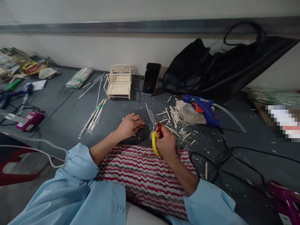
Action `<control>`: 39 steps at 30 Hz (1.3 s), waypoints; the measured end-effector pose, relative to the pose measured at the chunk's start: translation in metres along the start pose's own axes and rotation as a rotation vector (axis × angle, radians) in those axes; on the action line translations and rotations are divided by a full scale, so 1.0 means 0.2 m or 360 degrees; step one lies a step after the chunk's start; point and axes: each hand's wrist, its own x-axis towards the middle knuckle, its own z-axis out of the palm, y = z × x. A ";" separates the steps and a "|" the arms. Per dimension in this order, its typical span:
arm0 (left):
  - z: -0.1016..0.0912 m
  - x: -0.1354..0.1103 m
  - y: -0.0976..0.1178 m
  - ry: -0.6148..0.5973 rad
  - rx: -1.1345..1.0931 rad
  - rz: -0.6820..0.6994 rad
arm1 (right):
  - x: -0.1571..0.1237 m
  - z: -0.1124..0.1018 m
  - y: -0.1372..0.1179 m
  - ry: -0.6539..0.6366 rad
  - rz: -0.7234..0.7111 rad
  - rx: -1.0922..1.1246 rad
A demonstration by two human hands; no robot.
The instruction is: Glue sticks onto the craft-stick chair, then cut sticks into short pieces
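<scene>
My right hand (167,143) is closed around a pair of scissors (154,144) with yellow and red handles, and their blades point up and away from me. To its left, my left hand (131,125) rests low over the dark table with its fingers curled and pressed together; whatever they may hold is hidden. Several short wooden sticks (173,115) and chips lie scattered just right of the scissors. Beyond my left hand stands a small model bench (119,82) built of thin wooden sticks. A striped red and white cloth (140,175) covers my lap.
A blue glue gun (202,107) lies on a crumpled beige piece at right, its cord (231,154) looping below. A phone (152,78) leans near the wall beside a black bag (194,68). Wrapped stick packets (95,117) and a magenta box (30,120) lie left.
</scene>
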 end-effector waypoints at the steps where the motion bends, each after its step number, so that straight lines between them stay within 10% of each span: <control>1: -0.01 0.00 -0.01 -0.0009 0.0041 -0.0007 | 0.00 0.00 0.00 0.0000 -0.0009 0.0008; 12: -0.20 -0.10 -0.28 -0.0002 0.0138 -0.0472 | 0.00 0.01 0.01 0.0017 -0.0002 -0.0004; 33: -0.11 -0.03 -0.06 0.0076 0.0035 -0.0227 | -0.01 -0.01 -0.01 0.0031 -0.0033 -0.0094; 39: -0.02 0.00 0.05 -0.0260 0.0151 0.0003 | 0.00 -0.01 -0.02 0.0015 -0.0013 -0.0081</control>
